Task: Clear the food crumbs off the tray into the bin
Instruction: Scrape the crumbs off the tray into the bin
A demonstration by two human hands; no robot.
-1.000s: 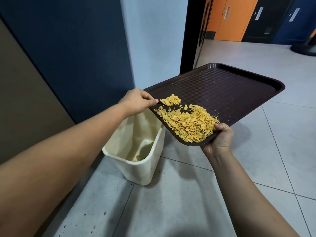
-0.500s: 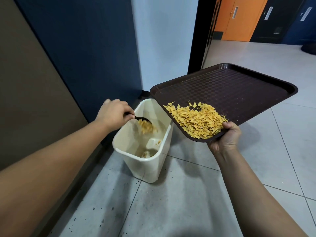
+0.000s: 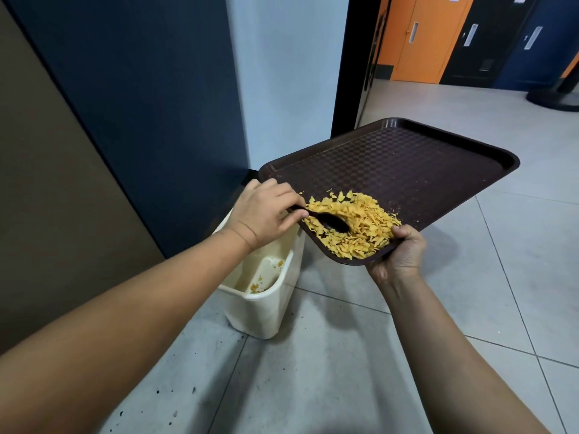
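dark blue wall panel point(image 3: 141, 89), pale wall strip point(image 3: 282, 73), grey tiled floor point(image 3: 517, 277), orange door point(image 3: 416, 36) beyond doorway

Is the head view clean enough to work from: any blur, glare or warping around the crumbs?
Head view: crumbs and spoon sharp, no motion blur; soft sheen on the tray, no harsh glare; wide-angle warp bends the wall edges and stretches the forearms; the tray shadows the floor.

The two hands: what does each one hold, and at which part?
The left hand pinches a black spoon by its handle. The right hand grips the brown tray at its near, lower corner.
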